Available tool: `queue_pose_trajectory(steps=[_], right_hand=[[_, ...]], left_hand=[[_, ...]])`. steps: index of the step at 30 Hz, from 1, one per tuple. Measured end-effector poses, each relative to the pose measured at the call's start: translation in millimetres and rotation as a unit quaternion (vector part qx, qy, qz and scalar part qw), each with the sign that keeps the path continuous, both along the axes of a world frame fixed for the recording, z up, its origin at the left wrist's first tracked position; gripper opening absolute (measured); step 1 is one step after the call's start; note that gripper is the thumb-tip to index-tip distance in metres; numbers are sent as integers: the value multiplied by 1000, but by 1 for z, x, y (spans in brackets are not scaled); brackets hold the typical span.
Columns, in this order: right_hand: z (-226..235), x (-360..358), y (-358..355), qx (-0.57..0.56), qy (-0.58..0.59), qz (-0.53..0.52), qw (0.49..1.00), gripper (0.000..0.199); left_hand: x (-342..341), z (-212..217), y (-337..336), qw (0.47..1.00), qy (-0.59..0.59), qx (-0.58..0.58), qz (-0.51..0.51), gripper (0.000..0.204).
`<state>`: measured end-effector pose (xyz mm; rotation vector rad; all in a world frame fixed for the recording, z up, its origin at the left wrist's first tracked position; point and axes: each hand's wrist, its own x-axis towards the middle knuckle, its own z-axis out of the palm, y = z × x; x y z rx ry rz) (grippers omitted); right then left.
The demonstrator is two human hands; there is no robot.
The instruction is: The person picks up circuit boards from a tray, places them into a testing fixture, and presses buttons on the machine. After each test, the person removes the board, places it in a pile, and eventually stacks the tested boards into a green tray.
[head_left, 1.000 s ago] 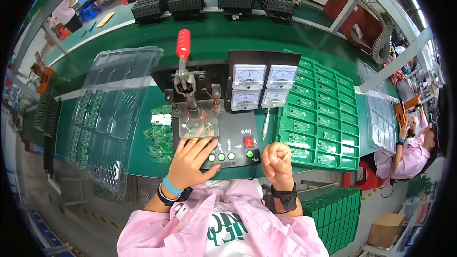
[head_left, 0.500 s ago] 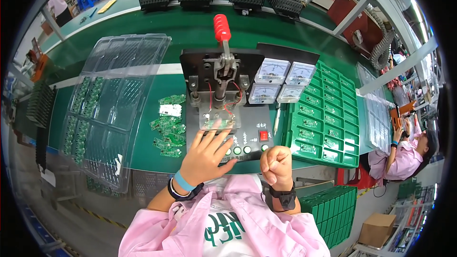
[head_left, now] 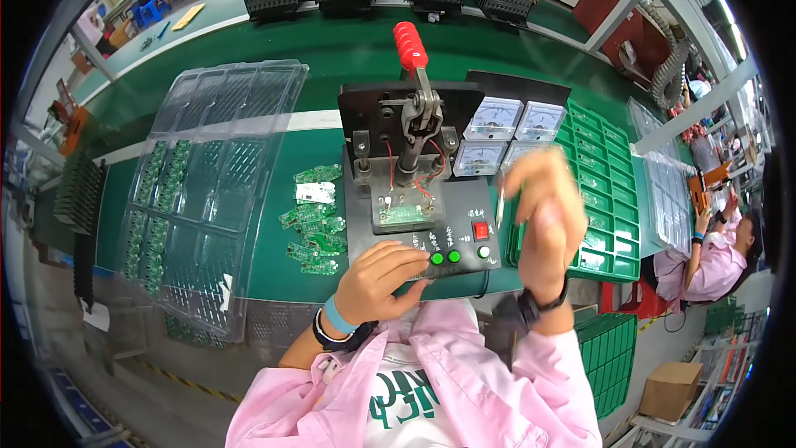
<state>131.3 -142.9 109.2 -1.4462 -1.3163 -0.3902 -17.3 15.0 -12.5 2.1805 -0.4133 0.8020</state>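
Board point(head_left: 405, 214) shows through clear plate point(head_left: 398, 198), left of meters point(head_left: 495, 119). Left hand point(head_left: 380, 284): fingers together, thumb apart, beside green lights point(head_left: 437, 259). Right hand point(head_left: 548, 220) blurred near meters; I cannot tell finger closure. I'd keep fingers off plate while reading meters.

Left hand point(head_left: 377, 286) low, palm down, fingers point(head_left: 400, 263) together, slightly bent; right hand point(head_left: 549, 214) farther forward, blurred

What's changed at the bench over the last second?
The left hand drew back from the clear fixture plate toward the front buttons. The right hand moved forward and rightward, now blurred; whether it grips anything is unclear. The loose circuit boards, green tray and pen stayed put.
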Motion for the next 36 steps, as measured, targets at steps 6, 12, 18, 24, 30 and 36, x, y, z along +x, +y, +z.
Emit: queue_pose_trajectory(steps=[6, 12, 18, 24, 30, 36], right_hand=[[48, 42, 75, -99, 130, -136, 977, 33], [-37, -15, 19, -18, -149, 136, 979, 51], [-125, -49, -53, -219, 80, -75, 969, 45], [-137, -69, -60, -156, -80, -154, 972, 46], [-164, -82, -52, -261, -191, -240, 915, 47], [-168, -79, -52, -254, -197, -255, 912, 46]], left_hand=[[1, 5, 3, 992, -19, -120, -25, 14], [-20, -6, 27, 985, 10, -95, 142, 15], [-23, -4, 53, 977, 110, -43, 178, 35], [-14, 16, 57, 980, 128, 94, 116, 58], [-16, 36, 64, 961, 249, 93, 78, 70], [3, 40, 63, 966, 183, 169, 66, 69]])
